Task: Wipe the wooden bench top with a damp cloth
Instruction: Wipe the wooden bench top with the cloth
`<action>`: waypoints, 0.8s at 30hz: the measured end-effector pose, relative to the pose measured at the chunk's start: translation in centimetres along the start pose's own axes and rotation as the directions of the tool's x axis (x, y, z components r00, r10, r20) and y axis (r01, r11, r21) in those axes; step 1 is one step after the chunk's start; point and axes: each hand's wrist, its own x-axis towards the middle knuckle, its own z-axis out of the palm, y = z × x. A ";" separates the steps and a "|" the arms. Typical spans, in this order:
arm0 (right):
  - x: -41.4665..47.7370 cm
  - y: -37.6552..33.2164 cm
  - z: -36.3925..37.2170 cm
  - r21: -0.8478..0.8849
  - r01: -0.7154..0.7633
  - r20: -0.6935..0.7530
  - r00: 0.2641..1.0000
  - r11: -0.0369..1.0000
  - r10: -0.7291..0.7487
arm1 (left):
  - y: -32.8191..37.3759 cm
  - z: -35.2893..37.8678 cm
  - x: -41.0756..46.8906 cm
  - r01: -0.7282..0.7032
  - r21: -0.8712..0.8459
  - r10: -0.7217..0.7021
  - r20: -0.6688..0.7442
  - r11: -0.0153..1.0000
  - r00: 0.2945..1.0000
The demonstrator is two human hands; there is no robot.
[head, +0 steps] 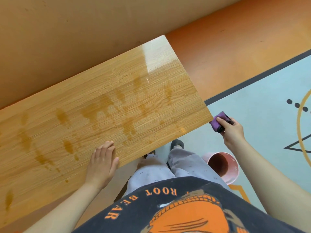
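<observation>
Beyond the dark printed shirt (168, 209), a folded purple cloth (216, 125) is pinched by curled fingers (223, 122) of the right hand (233, 132) at the stained wooden counter (117, 91) corner, likely readied for wiping. The left hand (102, 165) is laid flat on the near edge, apparently as a brace.

Cut off left: bench top (101, 106); cloth (214, 125) partly hidden by right hand (233, 130).
</observation>
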 end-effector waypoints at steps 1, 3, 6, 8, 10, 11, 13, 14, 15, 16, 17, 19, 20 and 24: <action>0.5 -0.5 -0.5 -0.060 0.035 0.018 0.999 0.998 -0.034 | 0.8 -0.3 0.3 0.066 -0.040 -0.068 -0.031 0.997 0.997; 1.5 -1.7 -1.1 -0.176 0.089 0.053 0.995 0.980 -0.081 | 3.0 -0.9 1.5 0.134 -0.110 -0.147 -0.123 0.985 0.982; 2.8 -4.1 -1.4 -0.290 0.130 0.147 0.985 0.948 -0.090 | 7.5 -1.5 5.0 0.082 -0.192 -0.123 -0.214 0.978 0.969; 3.4 -5.8 -1.2 -0.348 0.173 0.236 0.967 0.921 -0.093 | 10.8 -1.7 7.9 0.034 -0.234 -0.093 -0.245 0.972 0.965; 3.7 -7.1 -0.9 -0.397 0.212 0.335 0.939 0.893 -0.074 | 13.4 -2.0 10.9 0.028 -0.279 -0.103 -0.258 0.960 0.961; 3.8 -7.5 -0.8 -0.432 0.230 0.391 0.919 0.872 -0.049 | 14.4 -2.3 12.4 0.031 -0.292 -0.113 -0.265 0.956 0.958; 3.8 -8.0 -0.5 -0.512 0.269 0.503 0.863 0.815 0.031 | 15.6 -3.1 15.7 0.028 -0.293 -0.113 -0.280 0.956 0.953; 3.6 -8.1 -0.4 -0.537 0.281 0.542 0.838 0.796 0.070 | 15.9 -3.6 17.4 0.024 -0.283 -0.108 -0.287 0.959 0.952; 3.5 -8.0 -0.2 -0.545 0.287 0.564 0.821 0.788 0.091 | 16.0 -4.0 19.2 0.022 -0.268 -0.103 -0.290 0.963 0.952; 3.5 -7.9 -0.2 -0.541 0.291 0.573 0.814 0.789 0.092 | 16.1 -4.3 20.9 0.027 -0.253 -0.101 -0.285 0.967 0.953; 3.5 -7.5 -0.2 -0.529 0.286 0.571 0.816 0.799 0.086 | 16.0 -4.6 22.5 0.034 -0.238 -0.101 -0.276 0.971 0.956; 3.6 -6.7 -0.5 -0.493 0.236 0.546 0.833 0.837 0.087 | 15.7 -4.9 25.4 0.050 -0.196 -0.100 -0.256 0.979 0.962; 3.6 -6.3 -0.5 -0.475 0.204 0.533 0.841 0.856 0.096 | 15.5 -4.9 26.7 0.056 -0.171 -0.098 -0.248 0.984 0.964; 4.5 -5.1 0.0 -0.478 0.179 0.491 0.867 0.860 0.092 | 15.1 -4.7 29.7 0.094 -0.138 -0.128 -0.270 0.986 0.954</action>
